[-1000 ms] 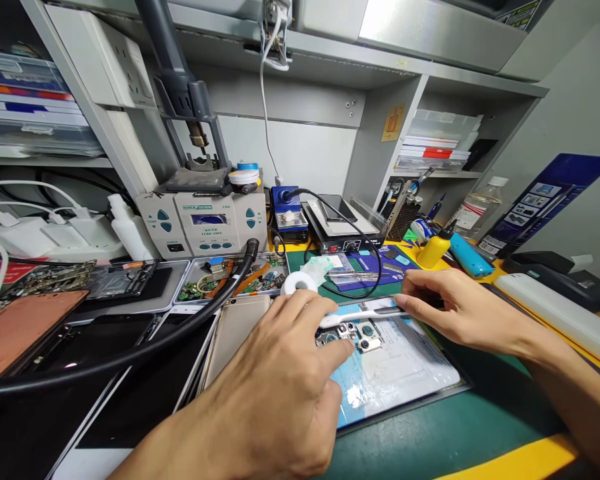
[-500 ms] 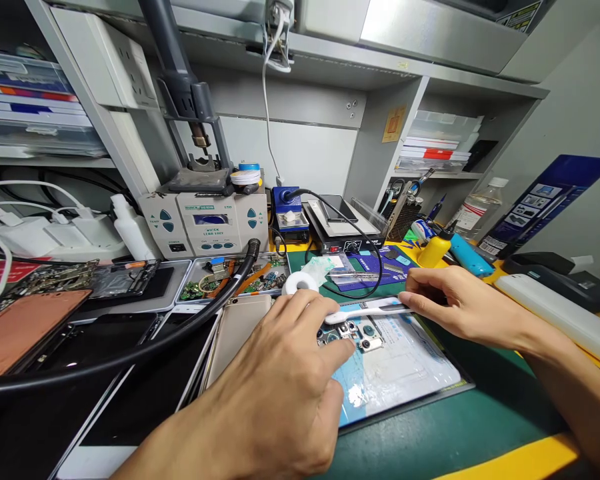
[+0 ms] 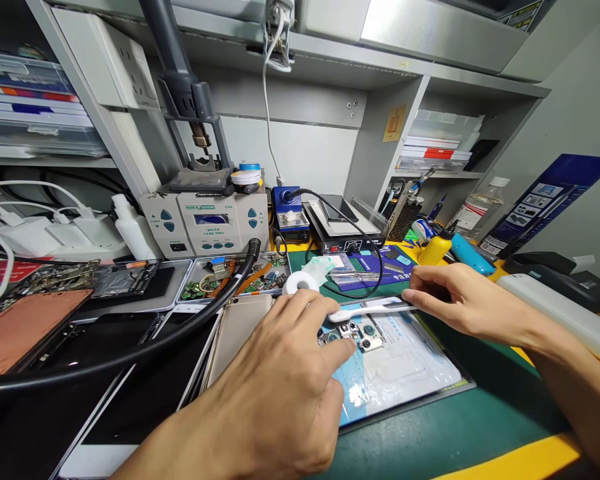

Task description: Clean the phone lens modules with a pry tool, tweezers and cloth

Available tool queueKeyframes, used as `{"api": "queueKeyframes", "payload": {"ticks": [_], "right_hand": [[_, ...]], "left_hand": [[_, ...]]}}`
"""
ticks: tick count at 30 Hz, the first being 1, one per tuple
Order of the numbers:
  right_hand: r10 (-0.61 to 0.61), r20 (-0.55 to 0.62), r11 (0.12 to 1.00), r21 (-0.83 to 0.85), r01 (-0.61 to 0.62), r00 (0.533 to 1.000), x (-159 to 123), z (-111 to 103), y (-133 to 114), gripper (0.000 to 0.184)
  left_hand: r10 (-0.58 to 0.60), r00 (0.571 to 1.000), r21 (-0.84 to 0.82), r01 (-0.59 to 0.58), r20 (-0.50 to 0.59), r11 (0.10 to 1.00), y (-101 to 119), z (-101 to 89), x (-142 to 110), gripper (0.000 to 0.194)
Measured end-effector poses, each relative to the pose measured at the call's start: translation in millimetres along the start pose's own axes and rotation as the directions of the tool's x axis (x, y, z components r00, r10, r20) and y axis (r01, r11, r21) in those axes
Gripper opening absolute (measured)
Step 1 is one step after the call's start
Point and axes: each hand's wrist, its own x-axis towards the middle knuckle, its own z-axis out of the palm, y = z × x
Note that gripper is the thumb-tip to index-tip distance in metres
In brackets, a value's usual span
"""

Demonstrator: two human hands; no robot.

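Observation:
My right hand [image 3: 450, 297] is closed round the dark handle of a white toothbrush [image 3: 365, 311], whose bristle head rests on small phone camera modules [image 3: 349, 329]. My left hand [image 3: 290, 373] reaches in from the left and steadies these modules, its fingers bent either side of them; part of the modules is hidden beneath the fingers. Under the modules lies a glossy blue and white sheet [image 3: 405, 373] with printed outlines, on a dark-edged board on the green mat [image 3: 430, 440]. A white tape roll [image 3: 300, 283] lies just beyond my left fingertips.
Phones and screens [image 3: 145, 380] lie at the left, crossed by a thick black hose [image 3: 180, 343]. A tray of circuit parts [image 3: 270, 275] and a grey hot-air station [image 3: 205, 223] stand behind. A yellow bottle [image 3: 435, 247] and a long white case [image 3: 555, 317] are at the right.
The toothbrush and my right hand have shifted slightly right, so the brush head sits farther from my left fingers. My left hand has stayed almost still over the modules.

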Motion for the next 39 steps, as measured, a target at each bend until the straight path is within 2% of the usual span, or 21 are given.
{"api": "queueKeyframes", "payload": {"ticks": [20,30,39], "right_hand": [[0.002,-0.063,0.999,-0.043,-0.005,0.998,-1.1,-4.4,6.0,0.041],[0.02,-0.057,0.999,-0.049,-0.023,0.998,0.3,-3.3,0.1,0.04],[0.002,-0.043,1.0,-0.024,-0.003,0.999,0.4,0.8,6.4,0.038]], "left_hand": [[-0.001,1.0,0.007,0.001,-0.004,1.0,1.0,0.9,1.1,0.031],[-0.004,1.0,-0.001,0.004,-0.003,1.0,0.7,0.9,0.2,0.03],[-0.007,1.0,0.006,0.007,-0.002,1.0,1.0,1.1,0.1,0.031]]}}
